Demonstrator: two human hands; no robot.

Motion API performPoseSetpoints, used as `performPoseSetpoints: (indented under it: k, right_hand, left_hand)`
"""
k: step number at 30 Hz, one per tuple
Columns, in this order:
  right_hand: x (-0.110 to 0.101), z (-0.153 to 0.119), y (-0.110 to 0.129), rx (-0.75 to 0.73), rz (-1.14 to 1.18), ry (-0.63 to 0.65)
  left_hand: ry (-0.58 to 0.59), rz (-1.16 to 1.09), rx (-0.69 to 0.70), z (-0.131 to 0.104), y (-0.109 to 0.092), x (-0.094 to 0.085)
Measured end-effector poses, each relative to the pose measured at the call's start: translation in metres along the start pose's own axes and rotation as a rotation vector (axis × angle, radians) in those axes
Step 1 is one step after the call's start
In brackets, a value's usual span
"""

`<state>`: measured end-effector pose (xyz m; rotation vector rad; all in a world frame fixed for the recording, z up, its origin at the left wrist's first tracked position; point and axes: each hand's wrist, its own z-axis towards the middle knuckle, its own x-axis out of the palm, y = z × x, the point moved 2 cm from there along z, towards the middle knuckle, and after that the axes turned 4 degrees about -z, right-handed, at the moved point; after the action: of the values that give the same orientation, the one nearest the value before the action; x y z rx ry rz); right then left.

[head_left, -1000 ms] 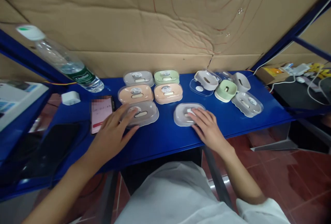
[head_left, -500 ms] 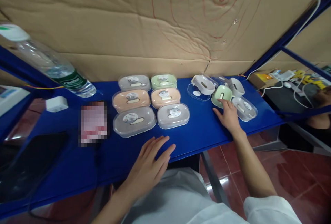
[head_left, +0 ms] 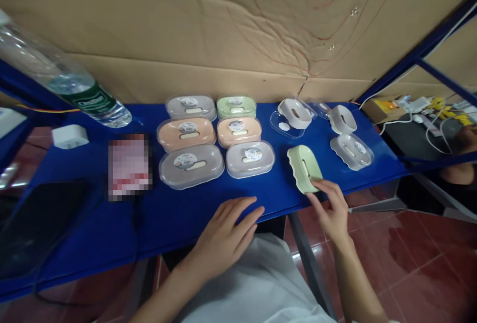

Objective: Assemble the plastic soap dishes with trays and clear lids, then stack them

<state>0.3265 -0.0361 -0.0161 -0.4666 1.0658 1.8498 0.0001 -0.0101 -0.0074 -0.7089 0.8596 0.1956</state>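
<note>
So the right hand (head_left: 331,211) has its fingertips pinching the near end of a green soap dish (head_left: 304,168), which sits tilted on the blue surface (head_left: 179,213) near the front edge, just right of the six lidded boxes (head_left: 216,136). The left hand (head_left: 223,236) lies flat and loose on the surface, gripping nothing. A few more open dishes and a clear lid (head_left: 351,150) sit farther back right. A water bottle (head_left: 67,82) is back left.

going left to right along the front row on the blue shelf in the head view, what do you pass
blurred phone → large grey soap box → smaller grey soap box → green soap dish, held by the right hand
</note>
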Motion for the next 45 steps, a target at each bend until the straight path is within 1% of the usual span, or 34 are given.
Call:
performPoseSetpoints:
  k: [3,4,5,7,8,10,11,12,14,17,21,24,27,29,30,33,34,36,38,40,43,45]
  right_hand:
    - [0.002,-0.008,0.004,0.065,0.088,-0.043]
    - [0.003,-0.008,0.006,0.087,0.113,-0.053]
    - [0.004,-0.009,0.008,0.106,0.138,-0.059]
    - [0.005,-0.011,0.014,0.125,0.184,-0.061]
    - [0.005,-0.013,0.019,0.124,0.201,-0.061]
    - [0.005,-0.021,0.028,0.101,0.227,-0.064]
    - [0.006,-0.025,0.032,0.082,0.245,-0.064]
    - [0.007,-0.029,0.035,0.064,0.267,-0.069]
    - [0.012,-0.035,0.040,0.062,0.295,-0.078]
    - [0.024,-0.037,0.047,0.113,0.318,-0.074]
    - [0.039,-0.034,0.068,0.117,0.488,-0.092]
    - [0.045,-0.037,0.086,0.155,0.595,-0.110]
    - [0.045,-0.041,0.097,0.139,0.645,-0.103]
    - [0.042,-0.043,0.102,0.080,0.664,-0.098]
    - [0.041,-0.044,0.105,0.045,0.668,-0.091]
    - [0.036,-0.045,0.114,-0.048,0.651,-0.065]
    - [0.035,-0.045,0.117,-0.054,0.644,-0.074]
    - [0.034,-0.046,0.120,0.006,0.644,-0.111]
    - [0.034,-0.046,0.116,0.106,0.641,-0.135]
    - [0.033,-0.042,0.104,0.128,0.582,-0.153]
    - [0.028,-0.030,0.069,0.070,0.359,-0.254]
    - [0.026,-0.017,0.042,0.091,0.210,-0.306]
  left_hand:
    - [0.051,-0.090,0.006,0.027,-0.010,0.023]
    - [0.052,-0.159,-0.006,0.037,-0.014,0.032]
    - [0.039,-0.267,-0.054,0.047,-0.018,0.040]
    - [-0.054,-0.607,-0.187,0.065,-0.024,0.054]
    - [-0.127,-0.823,-0.269,0.071,-0.027,0.060]
    - [-0.216,-1.213,-0.424,0.078,-0.033,0.068]
    - [-0.235,-1.335,-0.484,0.079,-0.035,0.070]
    - [-0.241,-1.408,-0.527,0.080,-0.038,0.070]
    - [-0.245,-1.425,-0.556,0.077,-0.041,0.066]
    - [-0.305,-1.319,-0.531,0.068,-0.045,0.057]
    - [-0.401,-1.207,-0.548,0.046,-0.048,0.051]
    - [-0.424,-1.167,-0.541,0.026,-0.050,0.046]
    - [-0.380,-1.111,-0.546,0.005,-0.053,0.034]
    - [-0.346,-1.097,-0.570,-0.006,-0.055,0.026]
    - [-0.350,-1.106,-0.584,-0.011,-0.055,0.023]
    - [-0.441,-1.143,-0.632,-0.020,-0.052,0.019]
    - [-0.474,-1.147,-0.656,-0.022,-0.050,0.019]
    - [-0.512,-1.143,-0.704,-0.025,-0.045,0.022]
    - [-0.523,-1.156,-0.747,-0.029,-0.039,0.024]
    - [-0.535,-1.183,-0.782,-0.033,-0.034,0.023]
    - [-0.571,-1.244,-0.860,-0.045,-0.028,0.018]
    - [-0.611,-1.293,-0.927,-0.054,-0.026,0.017]
